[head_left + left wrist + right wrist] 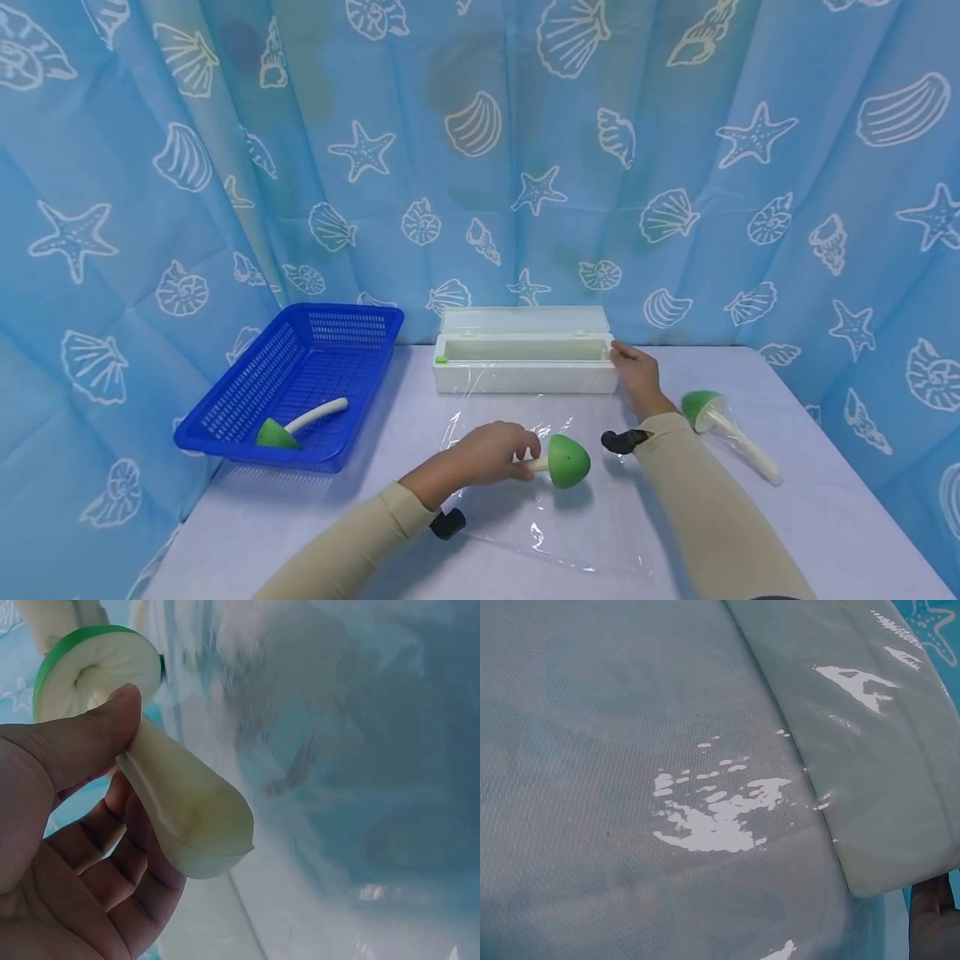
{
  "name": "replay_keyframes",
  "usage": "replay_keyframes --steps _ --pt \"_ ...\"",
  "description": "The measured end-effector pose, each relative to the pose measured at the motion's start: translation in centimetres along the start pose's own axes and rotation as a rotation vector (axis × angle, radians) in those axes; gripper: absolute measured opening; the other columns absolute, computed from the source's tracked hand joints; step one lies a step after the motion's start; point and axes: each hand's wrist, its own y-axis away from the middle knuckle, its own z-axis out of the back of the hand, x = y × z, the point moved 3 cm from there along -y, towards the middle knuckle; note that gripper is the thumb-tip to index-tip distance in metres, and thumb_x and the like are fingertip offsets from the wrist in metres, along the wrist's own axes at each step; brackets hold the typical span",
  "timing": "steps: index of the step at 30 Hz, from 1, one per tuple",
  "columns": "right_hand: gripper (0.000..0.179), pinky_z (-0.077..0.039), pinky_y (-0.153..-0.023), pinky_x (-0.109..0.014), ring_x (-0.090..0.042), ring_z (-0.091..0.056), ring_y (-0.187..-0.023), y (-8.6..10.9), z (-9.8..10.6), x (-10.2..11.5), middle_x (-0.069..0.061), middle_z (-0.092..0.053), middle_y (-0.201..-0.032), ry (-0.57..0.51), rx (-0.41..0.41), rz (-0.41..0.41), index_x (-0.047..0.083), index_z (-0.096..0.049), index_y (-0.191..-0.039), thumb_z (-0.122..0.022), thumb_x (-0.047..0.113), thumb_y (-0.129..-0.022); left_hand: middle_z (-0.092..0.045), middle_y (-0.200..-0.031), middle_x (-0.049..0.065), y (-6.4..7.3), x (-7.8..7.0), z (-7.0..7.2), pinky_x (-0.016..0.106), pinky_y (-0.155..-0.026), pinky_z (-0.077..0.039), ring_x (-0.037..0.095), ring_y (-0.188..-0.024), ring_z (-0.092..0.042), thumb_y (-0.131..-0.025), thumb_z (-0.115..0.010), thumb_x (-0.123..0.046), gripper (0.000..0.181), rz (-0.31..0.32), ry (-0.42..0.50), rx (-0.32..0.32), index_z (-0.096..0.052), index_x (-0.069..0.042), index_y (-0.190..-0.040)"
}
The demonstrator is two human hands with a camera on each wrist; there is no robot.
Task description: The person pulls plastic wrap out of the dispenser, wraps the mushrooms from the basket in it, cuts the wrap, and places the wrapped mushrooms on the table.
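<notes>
My left hand (pixel 491 454) pinches the pale stem of a toy mushroom (pixel 568 462) with a green, rounded cap. In the left wrist view, thumb and fingers close on the stem (pixel 191 802) just behind the cap. The mushroom is held above a sheet of clear cling film (pixel 551 533) spread over the white table. The film runs back to a long white cling film dispenser (pixel 525 379), its lid raised. My right hand (pixel 636 375) holds the dispenser's right end; in the right wrist view only a few fingers (pixel 934 919) show past that end.
At the left stands a blue plastic basket (pixel 367 392) with another green-capped mushroom (pixel 279 433) inside. A third mushroom (pixel 705 408), wrapped in clear film, lies on the table (pixel 825 517) beyond the right forearm. A blue shell-patterned curtain (pixel 480 208) hangs behind the table.
</notes>
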Motion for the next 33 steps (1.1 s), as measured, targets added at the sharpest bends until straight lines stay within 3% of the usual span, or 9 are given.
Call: replay_keyframes --steps 10,26,33 --pt "0.044 -0.028 -0.111 -0.038 -0.028 -0.028 -0.141 0.2 0.1 0.1 -0.014 -0.036 -0.151 0.003 0.015 0.011 0.004 -0.043 -0.145 -0.047 0.019 -0.104 -0.059 -0.086 -0.013 -0.3 -0.4 -0.9 0.019 -0.064 -0.042 0.001 -0.078 -0.053 -0.083 -0.078 -0.032 0.019 -0.032 -0.033 -0.018 -0.068 -0.025 -0.098" --pt "0.046 -0.027 -0.111 -0.04 -0.028 -0.026 -0.142 0.2 0.0 -0.2 -0.012 -0.033 -0.153 0.015 0.03 -0.007 0.008 -0.041 -0.147 -0.047 0.023 -0.104 -0.058 -0.085 -0.013 -0.5 0.4 -2.8 0.021 -0.068 -0.043 0.003 -0.078 -0.053 -0.081 -0.079 -0.029 0.022 -0.021 0.016 0.006 -0.068 -0.022 -0.098" --pt "0.045 -0.029 -0.111 -0.04 -0.028 -0.029 -0.141 -0.2 0.2 -0.3 -0.013 -0.038 -0.151 0.031 0.005 0.001 0.007 -0.043 -0.146 -0.048 0.02 -0.104 -0.061 -0.09 -0.008 -0.3 0.3 -2.4 0.022 -0.072 -0.045 0.005 -0.083 -0.055 -0.084 -0.076 -0.029 0.024 -0.021 0.01 -0.008 -0.067 -0.018 -0.104"
